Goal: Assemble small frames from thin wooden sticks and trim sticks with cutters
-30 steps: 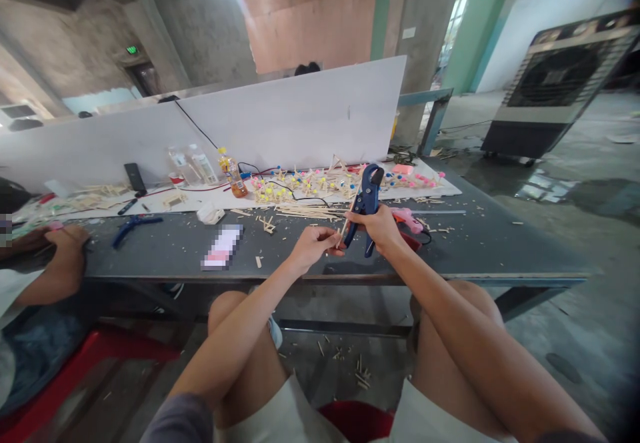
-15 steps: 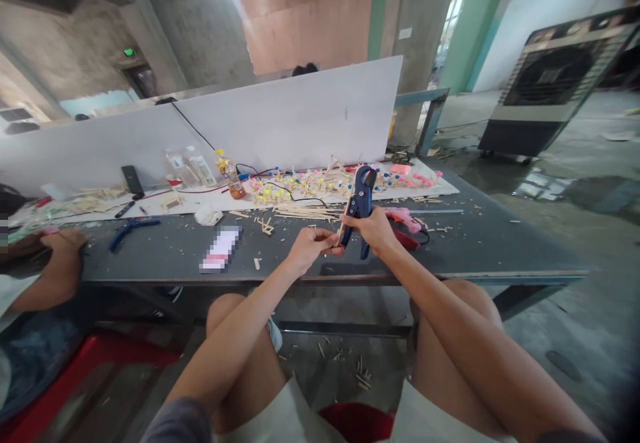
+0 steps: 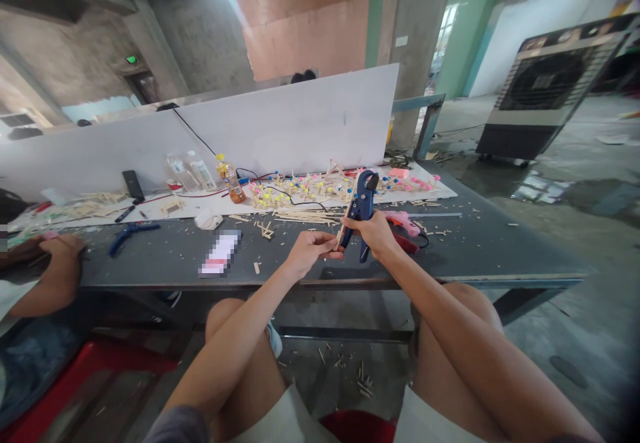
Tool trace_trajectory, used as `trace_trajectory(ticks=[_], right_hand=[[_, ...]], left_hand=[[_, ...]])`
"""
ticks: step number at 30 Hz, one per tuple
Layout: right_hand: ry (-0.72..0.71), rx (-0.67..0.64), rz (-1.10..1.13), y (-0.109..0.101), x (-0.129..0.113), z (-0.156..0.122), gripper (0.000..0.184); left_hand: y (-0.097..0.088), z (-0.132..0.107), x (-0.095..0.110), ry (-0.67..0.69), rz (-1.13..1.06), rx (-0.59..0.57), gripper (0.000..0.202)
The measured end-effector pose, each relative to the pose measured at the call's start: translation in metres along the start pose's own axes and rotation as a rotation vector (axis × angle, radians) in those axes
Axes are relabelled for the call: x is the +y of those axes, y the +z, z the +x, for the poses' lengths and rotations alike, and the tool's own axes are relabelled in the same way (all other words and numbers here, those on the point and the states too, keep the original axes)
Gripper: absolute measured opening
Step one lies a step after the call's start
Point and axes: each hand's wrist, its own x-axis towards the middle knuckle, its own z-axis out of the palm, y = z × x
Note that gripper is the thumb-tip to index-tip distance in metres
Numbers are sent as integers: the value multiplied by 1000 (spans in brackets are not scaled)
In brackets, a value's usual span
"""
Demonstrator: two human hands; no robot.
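Above the front edge of the grey table, my right hand (image 3: 379,233) is wrapped round a blue hand cutter (image 3: 362,204), a pipe-cutter type with a dark rounded head pointing up. A thin wooden stick (image 3: 352,198) stands slanted along the cutter's left side. My left hand (image 3: 311,253) pinches its lower end, and the right thumb lies close against it. Whether there is more than one stick in the fingers is hard to make out. Behind the hands lies a bundle of long sticks (image 3: 307,217).
Stick models with coloured balls (image 3: 300,186) line the white board. A pink glue gun (image 3: 409,223) lies right of my hands. Leftward are a phone (image 3: 220,254), a drink bottle (image 3: 233,183), a blue tool (image 3: 129,233) and another person's hand (image 3: 65,246).
Both hands keep their hold on the cutter and the stick, almost in place. The whole view has shifted slightly.
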Motion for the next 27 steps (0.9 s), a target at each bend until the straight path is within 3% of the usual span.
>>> trace_trajectory(ticks=[19,22,27], right_hand=[[-42,-8,-94,-1,-6,-4,30],[-71,35,-325,-8,-10,-5,26],[-112,-17,-972,-12,-18,-15,20]], left_hand=[[-1,0,8,28,40,-28,33],[-5,0,13,74,43,-9,33],[-19,0,19,151,110,26,29]])
